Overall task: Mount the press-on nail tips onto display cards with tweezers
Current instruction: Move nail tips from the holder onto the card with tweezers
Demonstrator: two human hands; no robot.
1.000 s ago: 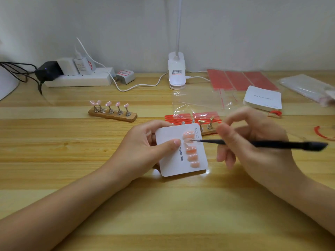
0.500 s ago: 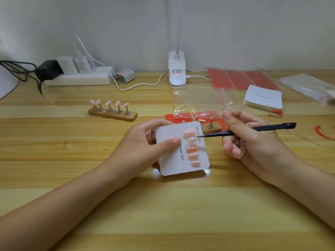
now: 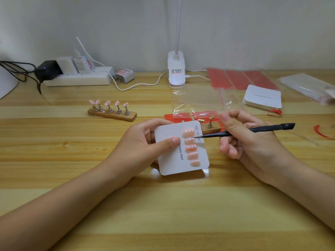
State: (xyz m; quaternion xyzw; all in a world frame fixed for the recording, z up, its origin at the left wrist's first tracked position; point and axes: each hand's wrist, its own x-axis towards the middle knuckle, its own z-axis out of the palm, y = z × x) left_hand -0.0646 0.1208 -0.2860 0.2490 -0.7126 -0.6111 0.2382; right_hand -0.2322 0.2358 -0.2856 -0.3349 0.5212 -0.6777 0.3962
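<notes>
Nail tips [image 3: 190, 141], five in a column on the display card [image 3: 181, 148], were getting a last nudge from my tweezers [image 3: 235, 132].

My left hand [image 3: 143, 142] gripped the card just above the worktop [image 3: 72, 160], thumb pressed on its face beside the tips. My right-hand [image 3: 244, 136] fingers pinched the tweezers, their point at the right edge of the two uppermost tips. I judged this card nearly finished; next would come the five tips on the wooden stand [image 3: 112, 113] beyond the card's left side, needing a fresh card.
</notes>
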